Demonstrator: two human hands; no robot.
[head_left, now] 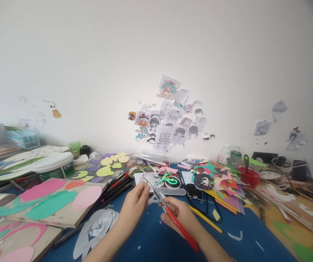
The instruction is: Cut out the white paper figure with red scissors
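Note:
My right hand is closed around red-handled scissors, whose blades point up and left. My left hand pinches a small grey-white paper piece at the blade tips. Both hands hover over a blue mat at the lower middle of the view. Small white paper scraps lie on the mat around them.
A board with pink and green cut-outs lies at left, with a white tub behind it. Markers, green scissors, a tape roll and a heap of coloured paper crowd the middle. Stickers cover the wall; bottles stand right.

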